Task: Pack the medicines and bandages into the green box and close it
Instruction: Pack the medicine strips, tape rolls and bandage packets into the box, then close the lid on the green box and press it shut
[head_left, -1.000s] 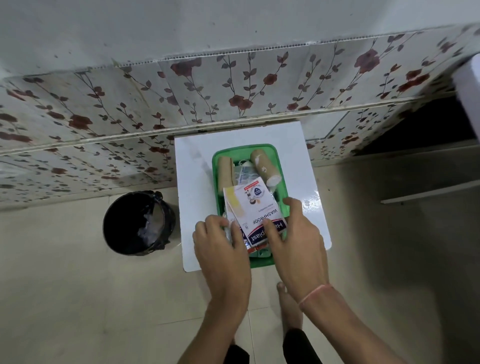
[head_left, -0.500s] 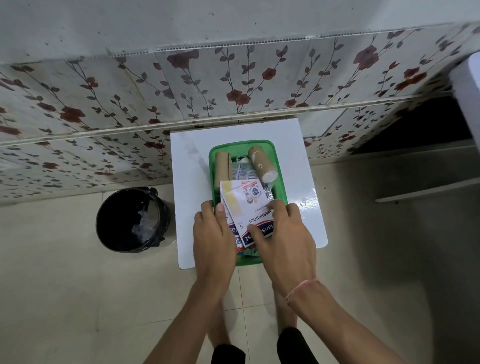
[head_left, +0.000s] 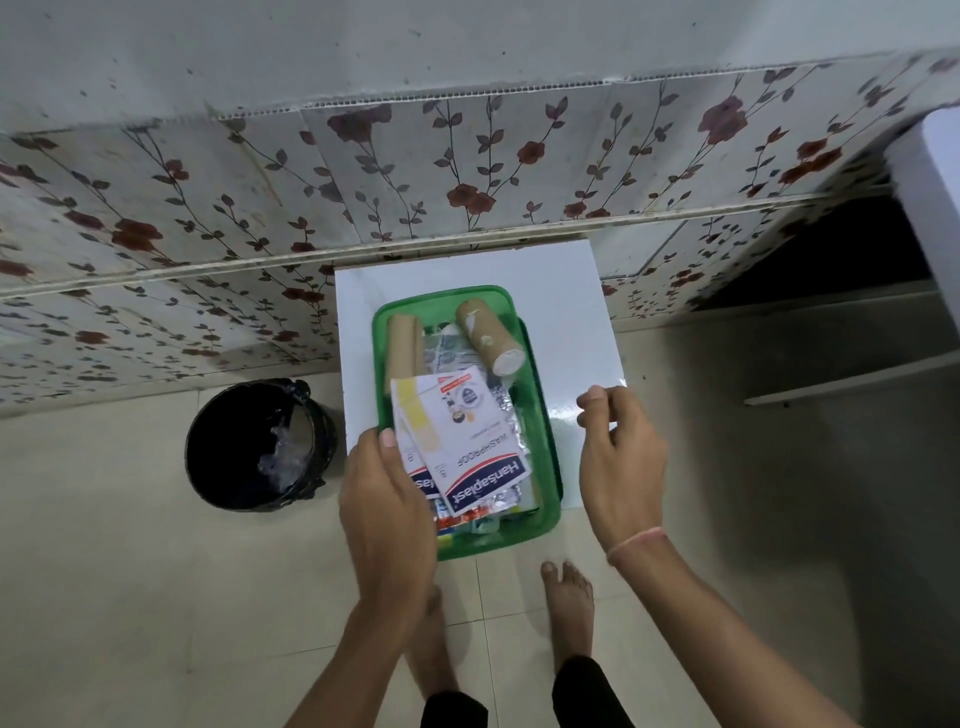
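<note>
The open green box (head_left: 540, 441) brims with two tan bandage rolls (head_left: 488, 338) at 12 o'clock; left hand (head_left: 384, 499) fingers press plaster packets (head_left: 467, 436); right hand (head_left: 618, 457), at 3 o'clock, curls loosely, empty.

Glossy white square tabletop (head_left: 566, 312), set against the wall. Wall tiles (head_left: 467, 171) off-white with dark red roses and grey leafy vines; plain pale band above. Round black bin (head_left: 257, 447) lined with black plastic, on the floor near the tabletop's left edge. Floor (head_left: 130, 597) of beige tiles. White object (head_left: 930, 208) at right edge, cut off.
</note>
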